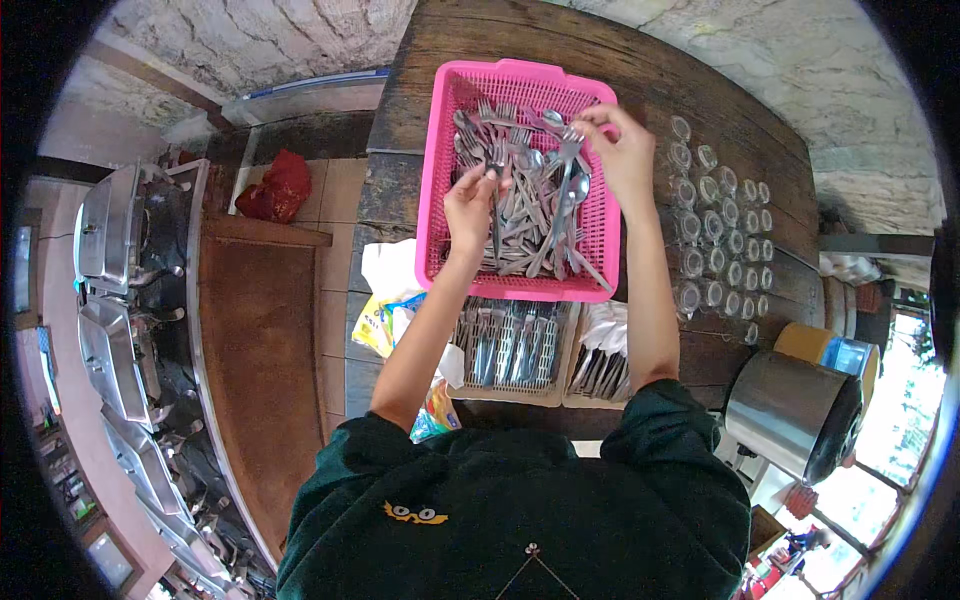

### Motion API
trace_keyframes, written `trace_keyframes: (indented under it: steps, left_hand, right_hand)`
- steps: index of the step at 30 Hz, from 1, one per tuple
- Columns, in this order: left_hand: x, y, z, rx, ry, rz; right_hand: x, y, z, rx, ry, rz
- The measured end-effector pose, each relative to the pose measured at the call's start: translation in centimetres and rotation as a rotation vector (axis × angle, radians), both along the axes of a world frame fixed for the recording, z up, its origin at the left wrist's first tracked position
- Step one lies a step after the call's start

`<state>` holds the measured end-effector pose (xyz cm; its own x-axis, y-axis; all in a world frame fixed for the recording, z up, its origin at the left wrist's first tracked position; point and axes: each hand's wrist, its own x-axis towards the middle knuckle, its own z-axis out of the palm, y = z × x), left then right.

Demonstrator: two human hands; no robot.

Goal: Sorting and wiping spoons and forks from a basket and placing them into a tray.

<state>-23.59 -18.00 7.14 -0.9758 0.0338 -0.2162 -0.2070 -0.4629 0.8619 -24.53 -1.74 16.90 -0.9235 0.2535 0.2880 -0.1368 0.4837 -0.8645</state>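
Observation:
A pink plastic basket (616, 247) lies on the dark wooden table, heaped with metal forks and spoons. Over its left part, my left hand (469, 202) grips a metal fork (496, 154), tines pointing away from me. My right hand (621, 150) is at the basket's right side, its fingertips closed at the tines of another fork (568, 154) whose handle slants down over the pile. Nearer to me, a beige slotted tray (551, 390) holds cutlery in rows. Beside it, a second beige tray (592, 401) holds dark-looking cutlery, partly wrapped in white napkins (604, 330).
Several rows of clear glasses (711, 225) stand on the table (637, 52) at the right. A steel cylindrical container (784, 412) is at the lower right. White tissue (390, 270) and a yellow plastic packet (373, 326) lie left of the trays. Chafing dishes (112, 360) line the far left.

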Motion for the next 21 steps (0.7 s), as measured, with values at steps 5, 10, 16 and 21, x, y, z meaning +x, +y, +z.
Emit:
trace_keyframes:
  steps: [5, 10, 16, 21]
  left_hand:
    - [3.9, 0.7, 1.0, -0.081, -0.042, -0.259]
    - [8.5, -0.1, 1.9, 0.125, -0.074, -0.305]
    - [14.9, -1.4, 0.2, 0.01, -0.096, -0.359]
    - [19.3, -2.2, -3.1, 0.034, -0.21, -0.288]
  right_hand:
    - [4.6, -3.2, -1.1, -0.066, -0.046, 0.114]
    - [8.3, -4.5, -2.9, -0.115, -0.077, 0.057]
    - [13.4, -6.4, -4.8, 0.031, -0.086, 0.017]
    - [18.0, -7.8, -7.4, -0.413, -0.362, -0.072]
